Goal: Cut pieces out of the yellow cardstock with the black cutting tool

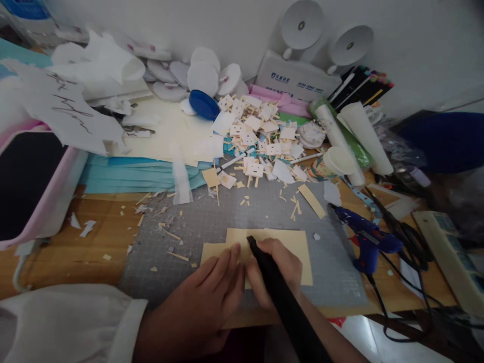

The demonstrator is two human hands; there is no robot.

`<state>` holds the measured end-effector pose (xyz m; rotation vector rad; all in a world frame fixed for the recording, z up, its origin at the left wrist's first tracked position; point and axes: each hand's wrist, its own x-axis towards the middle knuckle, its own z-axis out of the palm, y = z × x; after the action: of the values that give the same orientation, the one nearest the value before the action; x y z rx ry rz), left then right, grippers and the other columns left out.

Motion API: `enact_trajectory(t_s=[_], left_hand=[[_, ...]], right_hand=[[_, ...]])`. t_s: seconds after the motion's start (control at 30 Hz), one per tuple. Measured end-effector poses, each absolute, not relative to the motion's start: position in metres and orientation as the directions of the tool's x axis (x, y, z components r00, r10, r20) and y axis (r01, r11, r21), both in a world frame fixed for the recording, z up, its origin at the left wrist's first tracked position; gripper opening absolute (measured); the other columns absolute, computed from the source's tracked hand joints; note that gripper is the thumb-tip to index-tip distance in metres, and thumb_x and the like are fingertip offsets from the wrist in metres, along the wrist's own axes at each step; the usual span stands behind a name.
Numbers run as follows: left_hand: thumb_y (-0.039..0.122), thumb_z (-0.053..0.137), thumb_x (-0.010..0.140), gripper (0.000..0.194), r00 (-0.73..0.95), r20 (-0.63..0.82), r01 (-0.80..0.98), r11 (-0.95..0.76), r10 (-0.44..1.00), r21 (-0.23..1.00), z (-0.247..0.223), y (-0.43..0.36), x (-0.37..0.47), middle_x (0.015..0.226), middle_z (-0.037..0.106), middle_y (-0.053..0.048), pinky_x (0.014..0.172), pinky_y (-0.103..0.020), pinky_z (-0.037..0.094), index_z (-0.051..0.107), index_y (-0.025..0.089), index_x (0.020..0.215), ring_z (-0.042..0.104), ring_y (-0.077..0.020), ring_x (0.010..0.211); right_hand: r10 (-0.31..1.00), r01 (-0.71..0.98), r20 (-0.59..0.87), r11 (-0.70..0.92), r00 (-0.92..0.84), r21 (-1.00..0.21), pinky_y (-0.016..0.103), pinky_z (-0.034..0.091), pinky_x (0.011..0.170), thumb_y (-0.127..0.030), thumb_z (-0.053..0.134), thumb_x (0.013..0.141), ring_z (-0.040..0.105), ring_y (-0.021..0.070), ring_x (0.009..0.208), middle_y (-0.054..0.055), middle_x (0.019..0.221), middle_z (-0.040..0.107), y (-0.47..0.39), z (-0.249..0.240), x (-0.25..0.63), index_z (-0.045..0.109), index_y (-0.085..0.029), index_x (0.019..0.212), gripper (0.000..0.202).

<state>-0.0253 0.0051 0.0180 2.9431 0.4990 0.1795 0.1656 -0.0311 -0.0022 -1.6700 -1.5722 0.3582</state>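
A pale yellow sheet of card (298, 252) lies on the grey cutting mat (328, 292) near the table's front edge. My right hand (278, 267) is closed round a long black tool (276, 287), whose tip rests at the upper part of the card. Just to its left, my left hand (212, 287) lies on the card with its fingers stretched out. Small yellow strips (297, 207) and a yellow rectangle (312, 200) are on the mat beyond the hands.
Behind the mat is a pile of small white paper figures (255, 128). Blue sheets (143, 174) lie at the left, a paper cup (338, 161) stands right of the pile. A blue glue gun (366, 242), cables and a power strip (449, 252) are at the right.
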Motion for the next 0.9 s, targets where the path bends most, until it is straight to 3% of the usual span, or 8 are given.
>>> enact_trajectory(t_s=[0.17, 0.37, 0.7, 0.9], left_hand=[[0.047, 0.056, 0.082, 0.071, 0.940, 0.065, 0.319, -0.928, 0.336, 0.192, 0.018, 0.006, -0.024, 0.146, 0.039, -0.027, 0.108, -0.039, 0.024, 0.040, 0.004, 0.136, 0.036, -0.0356, 0.137], [0.049, 0.058, 0.079, 0.074, 0.942, 0.079, 0.309, -0.936, 0.325, 0.165, 0.022, 0.008, -0.023, 0.141, 0.044, -0.028, 0.106, -0.039, 0.026, 0.041, 0.003, 0.134, 0.043, -0.0357, 0.131], [0.051, 0.055, 0.080, 0.073, 0.939, 0.106, 0.317, -0.943, 0.327, 0.105, 0.019, 0.005, -0.024, 0.141, 0.042, -0.032, 0.107, -0.045, 0.020, 0.043, 0.001, 0.132, 0.040, -0.0398, 0.132], [0.036, 0.046, 0.089, 0.058, 0.943, 0.135, 0.307, -0.952, 0.306, 0.011, 0.017, -0.002, -0.023, 0.139, 0.043, -0.034, 0.107, -0.050, 0.018, 0.042, -0.003, 0.132, 0.039, -0.0430, 0.133]], right_hand=[[0.938, 0.755, 0.331, 0.140, 0.108, -0.641, 0.025, 0.037, 0.041, -0.021, 0.057, 0.073, 0.043, 0.0118, 0.040, -0.005, 0.049, 0.047, -0.030, -0.025, 0.178, 0.051, -0.026, 0.067, 0.010], [0.969, 0.760, 0.188, 0.002, 0.158, -0.650, 0.026, 0.027, 0.036, -0.028, 0.060, 0.072, 0.034, 0.0119, 0.035, -0.006, 0.039, 0.036, -0.025, -0.031, 0.180, 0.042, -0.026, 0.055, 0.025], [0.935, 0.481, 0.072, -0.111, 0.347, -0.870, 0.025, 0.040, 0.050, -0.025, 0.055, 0.081, 0.052, 0.0135, 0.054, -0.003, 0.066, 0.058, -0.026, 0.014, 0.173, 0.053, -0.025, 0.083, 0.003], [0.956, 0.313, -0.077, -0.167, 0.282, -0.935, 0.021, 0.034, 0.045, -0.024, 0.056, 0.084, 0.041, 0.0110, 0.047, -0.008, 0.058, 0.048, 0.002, 0.033, 0.192, 0.048, -0.026, 0.097, 0.015]])
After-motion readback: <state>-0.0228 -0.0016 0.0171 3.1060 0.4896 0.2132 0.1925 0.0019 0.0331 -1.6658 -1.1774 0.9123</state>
